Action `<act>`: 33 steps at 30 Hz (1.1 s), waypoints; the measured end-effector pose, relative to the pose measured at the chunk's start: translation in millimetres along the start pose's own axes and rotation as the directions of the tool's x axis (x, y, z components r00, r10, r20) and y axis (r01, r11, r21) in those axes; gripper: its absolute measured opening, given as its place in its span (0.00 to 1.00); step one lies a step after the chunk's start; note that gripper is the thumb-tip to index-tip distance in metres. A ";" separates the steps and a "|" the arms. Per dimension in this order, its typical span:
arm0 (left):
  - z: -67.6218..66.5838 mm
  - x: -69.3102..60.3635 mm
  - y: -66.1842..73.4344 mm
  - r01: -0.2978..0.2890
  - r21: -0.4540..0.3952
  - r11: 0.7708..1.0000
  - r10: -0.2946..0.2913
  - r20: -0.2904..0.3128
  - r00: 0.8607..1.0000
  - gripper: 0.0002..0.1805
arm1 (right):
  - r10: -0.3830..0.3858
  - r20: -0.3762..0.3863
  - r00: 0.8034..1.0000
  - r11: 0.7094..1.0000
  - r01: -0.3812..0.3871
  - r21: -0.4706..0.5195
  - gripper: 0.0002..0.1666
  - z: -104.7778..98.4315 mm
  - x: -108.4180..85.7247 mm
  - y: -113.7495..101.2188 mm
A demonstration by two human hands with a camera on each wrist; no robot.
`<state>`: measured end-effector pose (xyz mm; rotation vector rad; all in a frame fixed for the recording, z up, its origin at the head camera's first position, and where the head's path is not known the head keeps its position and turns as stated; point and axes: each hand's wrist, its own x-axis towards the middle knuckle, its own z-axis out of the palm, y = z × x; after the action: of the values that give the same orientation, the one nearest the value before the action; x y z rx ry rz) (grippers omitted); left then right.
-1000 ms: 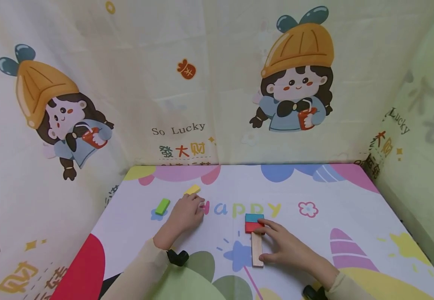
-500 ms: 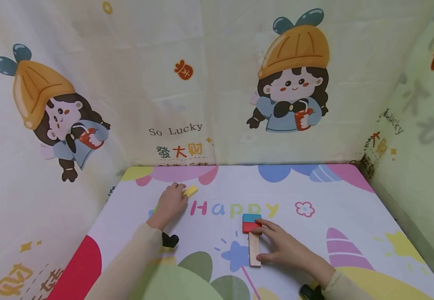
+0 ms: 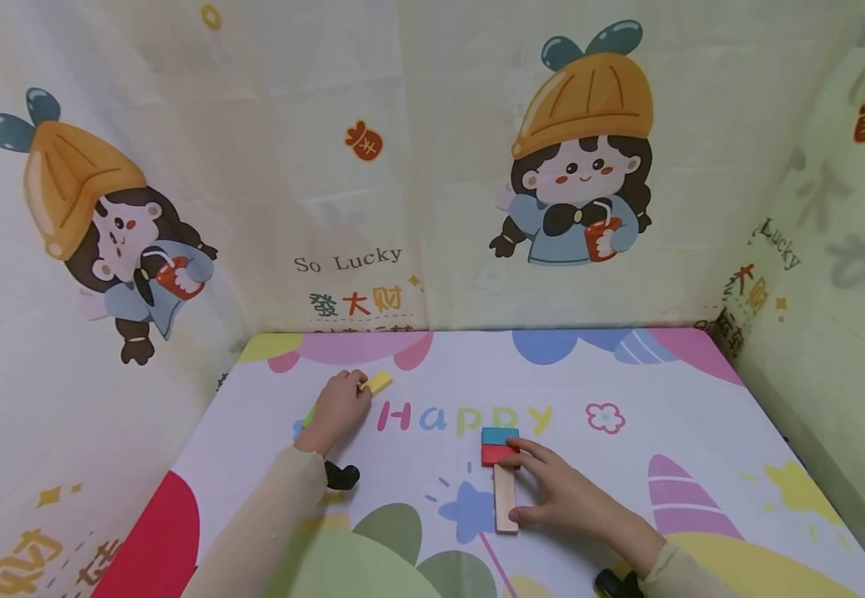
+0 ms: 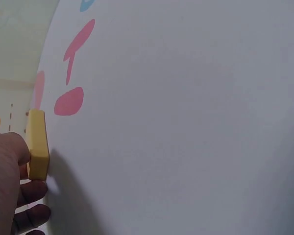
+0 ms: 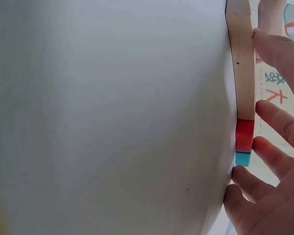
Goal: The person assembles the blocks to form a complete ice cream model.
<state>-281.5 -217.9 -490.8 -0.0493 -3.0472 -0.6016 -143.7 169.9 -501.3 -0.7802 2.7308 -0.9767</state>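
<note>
Left of centre in the head view, we are seeing the left hand [image 3: 337, 407] pinching the yellow block [image 3: 382, 382] by its left end. Toward the lower right, the right hand [image 3: 563, 490] is resting, fingers loosely spread, with its thumb touching the wooden block [image 3: 505, 500]. Above that, the red block [image 3: 497, 454] and blue block [image 3: 500, 436] are lying side by side. We are glimpsing the green block [image 3: 309, 416] beside the left hand, mostly hidden.

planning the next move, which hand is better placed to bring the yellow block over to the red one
Probably the left hand: it pinches the yellow block. The right hand is farther from it, at the wooden block and red block.
</note>
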 end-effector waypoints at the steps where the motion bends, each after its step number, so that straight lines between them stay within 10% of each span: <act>1: 0.7 0.1 -0.7 0.004 0.002 1.000 -0.004 -0.002 1.000 0.17 | 0.001 0.001 1.000 1.000 -0.001 0.000 0.37 0.0 0.4 -0.1; 33: 14.8 -2.4 20.1 -0.103 0.040 0.994 0.103 -0.007 0.995 0.15 | 0.011 0.006 1.000 1.000 -0.011 -0.005 0.38 -0.3 1.8 -2.1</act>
<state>-278.8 -193.8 -497.0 -0.2011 -3.0235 -0.5331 -144.4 167.8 -499.6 -0.7663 2.7300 -0.9642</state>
